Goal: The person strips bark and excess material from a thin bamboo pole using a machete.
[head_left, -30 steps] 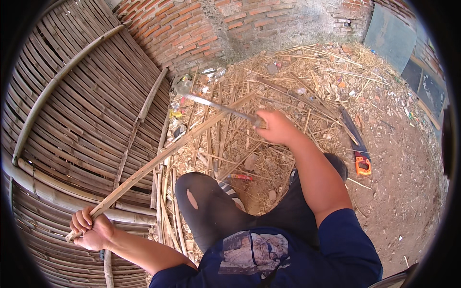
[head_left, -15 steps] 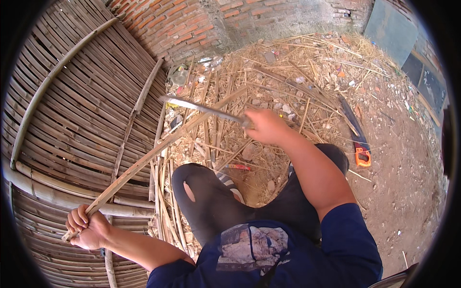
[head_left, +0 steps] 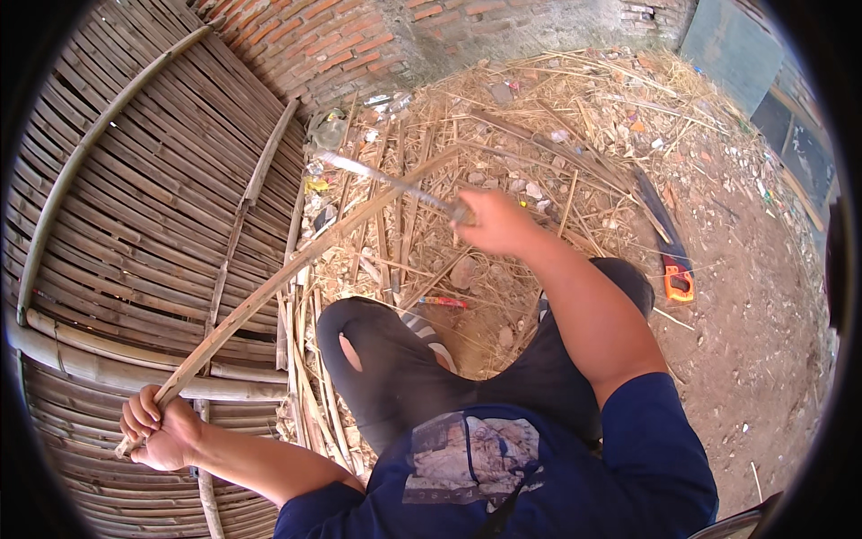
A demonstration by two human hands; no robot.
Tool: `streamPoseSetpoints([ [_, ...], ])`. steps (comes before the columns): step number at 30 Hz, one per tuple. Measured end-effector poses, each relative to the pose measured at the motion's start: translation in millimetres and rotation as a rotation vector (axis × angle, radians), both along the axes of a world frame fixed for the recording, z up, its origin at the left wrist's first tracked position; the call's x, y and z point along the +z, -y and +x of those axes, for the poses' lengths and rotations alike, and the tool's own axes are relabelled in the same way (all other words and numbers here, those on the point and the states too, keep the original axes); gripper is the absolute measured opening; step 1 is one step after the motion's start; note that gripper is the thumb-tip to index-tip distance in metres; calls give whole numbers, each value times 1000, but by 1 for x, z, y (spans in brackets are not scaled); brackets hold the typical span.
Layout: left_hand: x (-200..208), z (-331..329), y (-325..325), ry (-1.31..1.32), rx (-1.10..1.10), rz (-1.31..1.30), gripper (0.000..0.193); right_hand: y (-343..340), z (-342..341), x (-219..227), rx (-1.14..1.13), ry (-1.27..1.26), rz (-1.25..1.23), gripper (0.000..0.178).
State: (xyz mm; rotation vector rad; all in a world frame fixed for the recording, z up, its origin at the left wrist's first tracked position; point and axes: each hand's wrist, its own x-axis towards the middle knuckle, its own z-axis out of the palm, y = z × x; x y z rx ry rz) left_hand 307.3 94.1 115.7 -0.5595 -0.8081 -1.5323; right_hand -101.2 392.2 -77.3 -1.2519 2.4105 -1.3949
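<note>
My left hand [head_left: 163, 429] is closed around the near end of a long split-bamboo strip [head_left: 260, 293], low on the left. The strip slants away to the far right, its far end above the littered ground. In my right hand [head_left: 494, 221] is the handle of a machete [head_left: 395, 183], gripped by closed fingers. Its blade points left and away, crossing over the strip's far part. Motion smears the blade, and I cannot tell whether it touches the bamboo.
A bamboo slat panel [head_left: 135, 225] fills the left side. On the right lies a handsaw [head_left: 678, 278] with an orange handle. Straw, bamboo offcuts and stones cover the ground [head_left: 530, 180] ahead, up to a brick wall [head_left: 332, 45]. A small red packet [head_left: 443, 302] lies near my foot.
The machete's tip has swung slightly farther away, so the blade slants more steeply across the strip. My left hand keeps its grip on the bamboo, almost unmoved. The whole view has shifted slightly.
</note>
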Motion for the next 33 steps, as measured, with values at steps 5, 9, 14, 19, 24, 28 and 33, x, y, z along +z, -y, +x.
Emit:
streamPoseSetpoints([
  [5,-6,-14,-5,28,-13,64,76,-3,18,24,81,-234,112,21],
  [9,-2,-42,-21,47,64,187,74,-12,1,30,-127,-20,165,23],
  [14,-7,-96,-41,102,117,348,68,2,22,19,-52,-65,79,26],
  [19,-17,-150,-67,161,120,370,64,33,83,11,82,-85,-86,26],
  [24,-19,-155,-60,166,120,373,65,31,57,12,9,16,-1,28],
  [28,-17,-156,-57,158,140,361,67,31,44,-3,-90,-57,-49,26],
  [33,-19,-166,-62,182,161,447,69,42,70,-6,-27,-146,-218,27],
])
